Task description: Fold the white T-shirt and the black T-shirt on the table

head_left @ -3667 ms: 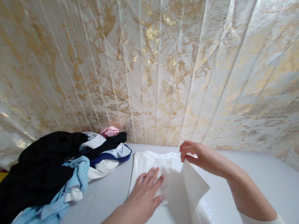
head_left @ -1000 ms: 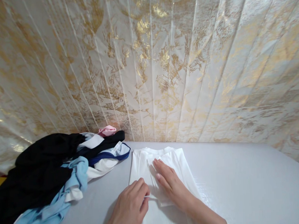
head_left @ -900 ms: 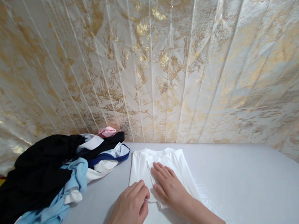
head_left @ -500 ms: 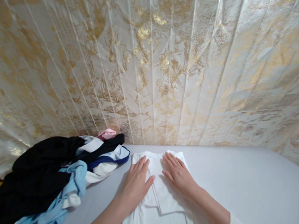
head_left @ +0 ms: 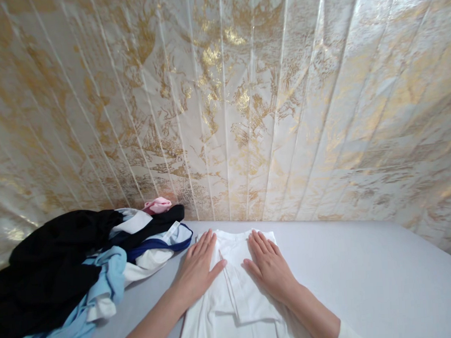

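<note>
A white garment (head_left: 242, 289), seemingly a shirt with its sleeves folded inward, lies flat in front of me. Its collar end points toward the wall, and its lower part runs out of the bottom of the view. My left hand (head_left: 198, 269) rests flat on the upper left part of the garment, fingers stretched out and thumb spread. On the upper right part lies my right hand (head_left: 270, 267), also flat with the fingers extended. Neither hand grips the cloth. Folded layers overlap between and below the hands.
A heap of clothes lies at the left, with a black garment (head_left: 52, 259), a light blue one (head_left: 112, 276) and a pink one (head_left: 158, 205). Behind the pale table surface (head_left: 352, 278) hangs a gold-patterned curtain (head_left: 241, 107).
My left hand has slid left toward the garment's edge. My right hand stays nearly in place on the cloth. The whole view has shifted slightly.
</note>
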